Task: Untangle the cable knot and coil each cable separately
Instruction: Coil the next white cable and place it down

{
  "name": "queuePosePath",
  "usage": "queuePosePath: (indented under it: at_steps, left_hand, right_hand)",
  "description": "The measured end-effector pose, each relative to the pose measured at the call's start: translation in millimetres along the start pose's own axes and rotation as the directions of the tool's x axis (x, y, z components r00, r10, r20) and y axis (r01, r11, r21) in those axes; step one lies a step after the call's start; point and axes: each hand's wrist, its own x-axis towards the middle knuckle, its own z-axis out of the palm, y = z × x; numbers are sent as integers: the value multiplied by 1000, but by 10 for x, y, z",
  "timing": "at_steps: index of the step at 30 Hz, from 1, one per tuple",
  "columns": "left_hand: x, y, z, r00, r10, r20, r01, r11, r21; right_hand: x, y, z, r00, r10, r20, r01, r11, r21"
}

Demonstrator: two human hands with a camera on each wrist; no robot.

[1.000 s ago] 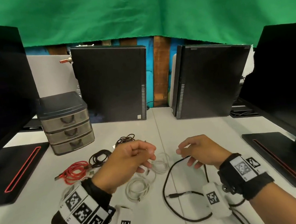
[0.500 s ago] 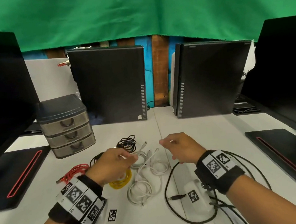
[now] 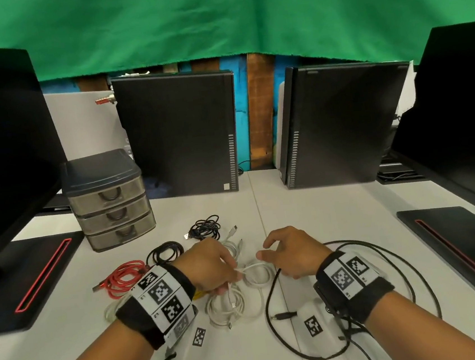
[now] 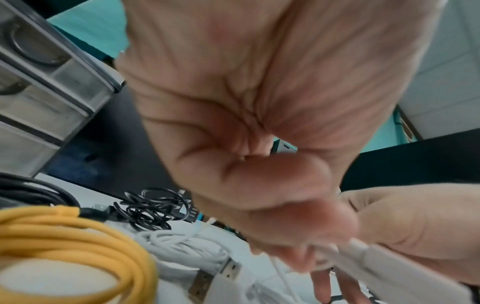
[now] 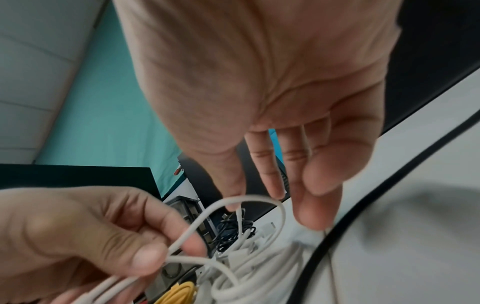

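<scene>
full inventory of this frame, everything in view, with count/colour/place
white cables: a tangle, count unclear, white, table centre
yellow cable: 1, yellow, coiled, under the left wrist
red cable: 1, red, coiled, left of the hands
black coils: 2, black, behind the hands
long black cable: 1, black, loose, under the right arm
drawer unit: 1, grey, three drawers, back left
computer towers: 2, black, at the back
monitors: 2, black, far left and far right
green cloth: 1, backdrop
left hand: pinches a white cable loop
right hand: fingers relaxed, holds nothing
</scene>
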Motion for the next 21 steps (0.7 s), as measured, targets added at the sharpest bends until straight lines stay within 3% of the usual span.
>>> queuePosePath:
  at_steps: [4,8,14,21]
  left_hand:
    - [21,118,21,1000,-11,11,12,991,-135]
    - [60,279,106,999,-11,44,19,982,-187]
    - [102,439,178,974,54,219,59,876,-479]
    - [263,359,247,992,48,117,-23,979,-204]
  right_hand:
    - [-62,52,-27,997,-58,53,62,996,-65]
    - [-89,102,-40,996,-89,19,90,991,-95]
    - [-86,151,-77,989,-137,-48,132,987,-93]
    - [-75,229,-62,981,-139,-138,131,989,-66]
